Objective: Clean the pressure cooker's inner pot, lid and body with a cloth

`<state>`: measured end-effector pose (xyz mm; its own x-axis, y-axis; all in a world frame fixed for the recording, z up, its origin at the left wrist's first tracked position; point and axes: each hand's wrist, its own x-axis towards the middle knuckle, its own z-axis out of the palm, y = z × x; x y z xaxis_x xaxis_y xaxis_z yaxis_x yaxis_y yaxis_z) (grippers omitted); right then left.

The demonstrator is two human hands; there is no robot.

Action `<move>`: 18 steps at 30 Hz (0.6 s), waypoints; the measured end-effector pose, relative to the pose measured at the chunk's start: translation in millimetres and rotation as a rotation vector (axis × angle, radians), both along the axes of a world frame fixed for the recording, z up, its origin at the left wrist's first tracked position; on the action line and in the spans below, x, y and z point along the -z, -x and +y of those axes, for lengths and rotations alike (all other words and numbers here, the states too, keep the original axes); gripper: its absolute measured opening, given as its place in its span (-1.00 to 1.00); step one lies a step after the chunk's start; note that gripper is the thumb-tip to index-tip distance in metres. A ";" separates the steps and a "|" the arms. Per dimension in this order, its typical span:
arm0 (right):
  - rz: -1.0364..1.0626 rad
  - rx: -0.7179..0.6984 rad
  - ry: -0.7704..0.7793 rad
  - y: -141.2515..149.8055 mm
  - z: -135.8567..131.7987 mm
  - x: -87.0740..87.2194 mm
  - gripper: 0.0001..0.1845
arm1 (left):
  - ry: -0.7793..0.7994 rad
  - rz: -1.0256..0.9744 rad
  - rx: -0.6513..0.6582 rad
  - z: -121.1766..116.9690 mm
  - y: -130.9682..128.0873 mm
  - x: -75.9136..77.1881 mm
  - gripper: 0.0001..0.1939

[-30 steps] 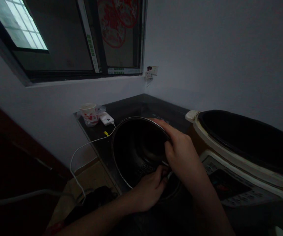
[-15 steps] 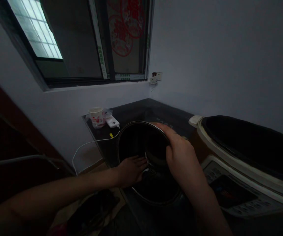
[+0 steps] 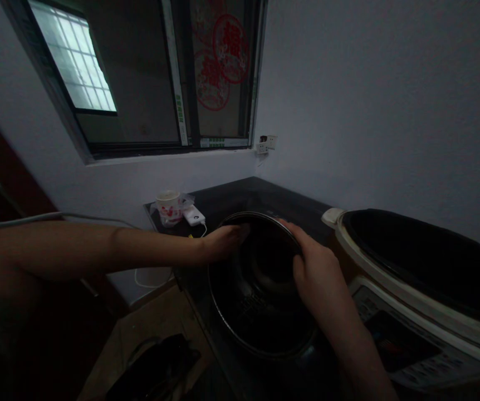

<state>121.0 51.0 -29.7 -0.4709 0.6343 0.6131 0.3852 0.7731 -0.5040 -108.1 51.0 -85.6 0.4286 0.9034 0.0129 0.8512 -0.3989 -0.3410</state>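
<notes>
A dark rice cooker inner pot is tilted on the black counter, its open mouth facing me. My right hand is closed on the upper right of its rim, fingers on the outside and thumb near the inner edge. My left hand reaches over the left rim, with its fingertips inside the upper part of the pot. Those fingers are blurred and in shadow, so whether they hold anything is hidden. To the right stands the rice cooker body, lid not in view, with a dark opening and a control panel.
A paper cup in a plastic bag and a white power bank with a cable sit at the left of the counter. Wall sockets are in the corner under a window. A dark object is low at the left.
My left hand has moved up from the lower inside of the pot to its upper left, and the forearm has risen. My right hand keeps its grip on the rim. The view has shifted slightly.
</notes>
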 end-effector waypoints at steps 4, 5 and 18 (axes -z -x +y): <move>-0.013 0.020 -0.016 0.6 1.8 0.5 -0.34 | -0.006 0.106 0.031 -6.4 0.6 1.8 -0.44; -0.020 0.034 -0.012 0.5 2.3 0.3 -0.35 | -0.001 0.115 0.049 -9.7 1.0 5.7 -0.48; -0.047 0.119 0.003 -0.1 6.0 1.7 -0.37 | 0.745 -0.877 0.197 -47.4 -73.5 46.1 -0.49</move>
<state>121.1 57.0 -31.4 -0.4204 0.6890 0.5904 0.4969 0.7193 -0.4855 -34.6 3.6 -131.7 0.6691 0.7315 -0.1313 0.5802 -0.4037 0.7074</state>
